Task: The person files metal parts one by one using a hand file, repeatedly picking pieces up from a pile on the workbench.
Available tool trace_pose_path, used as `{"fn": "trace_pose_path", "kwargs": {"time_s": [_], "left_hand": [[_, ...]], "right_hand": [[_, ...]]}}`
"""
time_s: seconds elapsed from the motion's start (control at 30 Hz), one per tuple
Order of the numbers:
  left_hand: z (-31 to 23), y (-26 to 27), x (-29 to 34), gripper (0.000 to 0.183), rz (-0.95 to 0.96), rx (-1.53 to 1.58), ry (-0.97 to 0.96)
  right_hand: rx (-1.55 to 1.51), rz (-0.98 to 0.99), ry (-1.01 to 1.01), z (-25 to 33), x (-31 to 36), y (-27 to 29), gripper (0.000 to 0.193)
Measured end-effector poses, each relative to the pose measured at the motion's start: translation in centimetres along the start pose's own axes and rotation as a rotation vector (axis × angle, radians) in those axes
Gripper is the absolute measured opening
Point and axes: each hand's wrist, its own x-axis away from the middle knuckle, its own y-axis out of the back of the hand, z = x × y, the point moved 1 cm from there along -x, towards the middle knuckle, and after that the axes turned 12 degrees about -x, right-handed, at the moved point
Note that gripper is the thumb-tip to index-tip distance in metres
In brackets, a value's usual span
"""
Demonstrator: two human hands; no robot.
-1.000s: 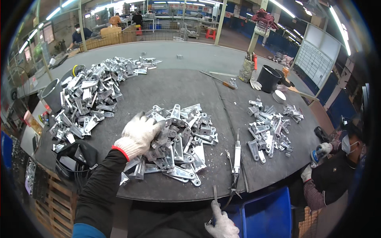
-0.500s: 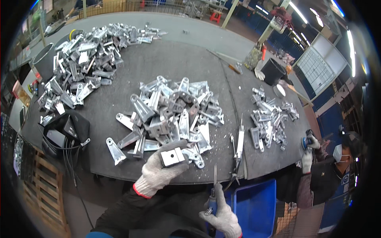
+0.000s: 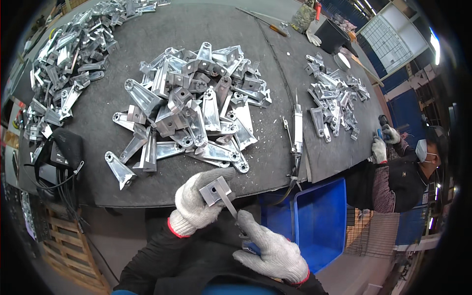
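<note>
My left hand [image 3: 194, 199], in a white knit glove with a red cuff, is closed around a silver metal bracket [image 3: 211, 192]. The bracket's square end, with a round hole, faces up. In my gloved right hand [image 3: 273, 248] is a file [image 3: 227, 204] with a narrow flat blade and a blue handle, mostly hidden by the fingers. The blade's tip lies against the bracket's square end, near the hole. Beyond my hands, a heap of similar brackets [image 3: 194, 113] covers the middle of the dark table.
A larger bracket heap [image 3: 73, 54] lies far left, a smaller one [image 3: 337, 101] right. An air tool [image 3: 297, 130] with a hose rests between heaps. A blue bin [image 3: 319, 226] stands below the table edge. At right, a co-worker [image 3: 393, 172] works with gloved hands. A black bag [image 3: 61, 152] sits left.
My right hand has brought the file up and leftward onto the bracket. My left hand has tilted the bracket. The view has shifted downward.
</note>
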Motion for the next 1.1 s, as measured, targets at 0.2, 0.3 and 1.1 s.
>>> {"fn": "trace_pose_path", "kwargs": {"time_s": [0.2,0.3,1.1], "left_hand": [[1.3,0.0,-0.1,0.047,-0.031,-0.001,-0.076],[0.8,0.5,-0.3,0.046,-0.029,-0.106,-0.088],[0.6,0.9,-0.4,0.046,0.052,0.010,-0.073]], "right_hand": [[0.161,0.080,-0.158,2.2,-0.9,0.3,0.080],[0.211,0.094,-0.221,2.4,-1.2,0.2,0.078],[0.110,0.034,-0.129,2.0,-1.0,-0.2,0.080]]}}
